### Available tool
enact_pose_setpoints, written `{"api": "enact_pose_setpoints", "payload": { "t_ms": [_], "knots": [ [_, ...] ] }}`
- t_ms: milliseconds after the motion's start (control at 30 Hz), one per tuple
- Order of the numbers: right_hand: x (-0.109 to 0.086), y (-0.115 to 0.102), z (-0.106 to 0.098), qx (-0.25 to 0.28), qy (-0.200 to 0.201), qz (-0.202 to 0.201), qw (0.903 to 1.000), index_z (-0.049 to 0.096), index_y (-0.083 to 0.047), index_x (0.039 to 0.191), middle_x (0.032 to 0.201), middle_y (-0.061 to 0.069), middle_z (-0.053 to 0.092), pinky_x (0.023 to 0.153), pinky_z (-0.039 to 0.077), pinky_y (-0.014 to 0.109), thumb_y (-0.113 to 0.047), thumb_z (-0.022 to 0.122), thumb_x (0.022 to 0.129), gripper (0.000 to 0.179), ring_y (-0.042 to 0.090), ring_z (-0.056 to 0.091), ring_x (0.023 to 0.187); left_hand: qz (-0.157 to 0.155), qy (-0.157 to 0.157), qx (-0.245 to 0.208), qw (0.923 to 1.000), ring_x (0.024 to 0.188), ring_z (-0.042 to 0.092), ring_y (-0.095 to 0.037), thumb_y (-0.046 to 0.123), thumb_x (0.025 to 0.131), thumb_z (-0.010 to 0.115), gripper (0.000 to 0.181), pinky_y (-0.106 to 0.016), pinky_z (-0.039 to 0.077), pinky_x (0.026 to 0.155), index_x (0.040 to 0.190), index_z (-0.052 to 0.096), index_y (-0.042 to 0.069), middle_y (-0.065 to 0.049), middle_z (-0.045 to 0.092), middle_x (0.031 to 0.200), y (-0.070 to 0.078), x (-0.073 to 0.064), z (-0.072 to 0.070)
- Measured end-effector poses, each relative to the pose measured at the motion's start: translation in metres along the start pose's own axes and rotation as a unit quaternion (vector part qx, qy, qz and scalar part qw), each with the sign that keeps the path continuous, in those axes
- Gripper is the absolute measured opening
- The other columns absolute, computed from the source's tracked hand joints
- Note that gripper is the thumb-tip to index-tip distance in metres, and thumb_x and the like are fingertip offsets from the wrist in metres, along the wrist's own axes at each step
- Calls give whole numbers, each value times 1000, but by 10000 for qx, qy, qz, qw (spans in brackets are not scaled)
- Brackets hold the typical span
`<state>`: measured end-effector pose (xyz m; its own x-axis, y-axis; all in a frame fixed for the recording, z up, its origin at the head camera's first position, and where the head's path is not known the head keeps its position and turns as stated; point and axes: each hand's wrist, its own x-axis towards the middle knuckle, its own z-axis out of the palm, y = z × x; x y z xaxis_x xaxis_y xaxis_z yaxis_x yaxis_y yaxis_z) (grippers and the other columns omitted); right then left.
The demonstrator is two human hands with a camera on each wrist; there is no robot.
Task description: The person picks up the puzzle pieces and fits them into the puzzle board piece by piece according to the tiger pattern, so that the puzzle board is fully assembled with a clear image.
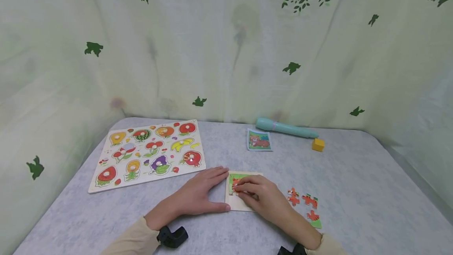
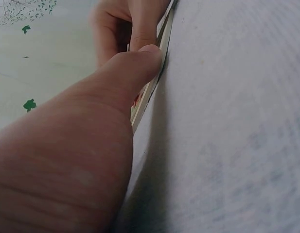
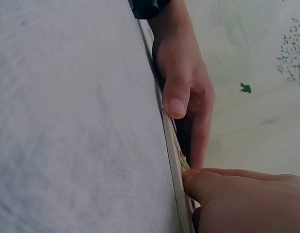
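Observation:
A small wooden puzzle board (image 1: pixel 240 204) lies on the table, with green and orange picture pieces in its upper left. My left hand (image 1: pixel 201 192) rests at the board's left edge, fingers extended to its top corner and thumb at its lower corner. Over the board, my right hand (image 1: pixel 263 196) pinches an orange puzzle piece (image 1: pixel 235 184) at the tray's left part, its fingertips partly covering it. In the left wrist view the left thumb (image 2: pixel 145 58) touches the board's edge. The right wrist view shows the right fingers low over the board.
Loose puzzle pieces (image 1: pixel 310 201) lie right of the board. A big fruit puzzle (image 1: pixel 146 154) is at the left. Farther back are a picture card (image 1: pixel 259 141), a teal stick-like object (image 1: pixel 286 128) and a yellow block (image 1: pixel 318 145). A leaf-printed curtain (image 1: pixel 219 50) hangs behind.

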<state>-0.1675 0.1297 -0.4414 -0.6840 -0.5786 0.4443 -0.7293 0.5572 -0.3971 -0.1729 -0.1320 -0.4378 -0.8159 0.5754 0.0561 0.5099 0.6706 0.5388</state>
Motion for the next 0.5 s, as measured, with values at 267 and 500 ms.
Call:
{"api": "enact_pose_setpoints", "payload": {
  "t_ms": [267, 500],
  "knots": [
    [0, -3, -1, -277, -220, 107, 9993, 81, -21, 113, 118, -9, 73, 101, 56, 41, -19, 80, 92, 21, 9, 65, 113, 29, -7, -32, 10000, 154, 31, -24, 70, 85, 71, 95, -54, 30, 123, 157, 45, 15, 2, 40, 164, 1, 0, -1],
    [-1, -7, -2, -398, -356, 117, 9985, 80, -19, 116, 120, -8, 71, 96, 58, 35, -17, 78, 94, 23, 9, 63, 113, 11, -20, 7, 10000, 155, 31, -23, 71, 85, 70, 96, -53, 30, 124, 158, 44, 15, 3, 39, 165, 0, 0, -1]
  ]
}}
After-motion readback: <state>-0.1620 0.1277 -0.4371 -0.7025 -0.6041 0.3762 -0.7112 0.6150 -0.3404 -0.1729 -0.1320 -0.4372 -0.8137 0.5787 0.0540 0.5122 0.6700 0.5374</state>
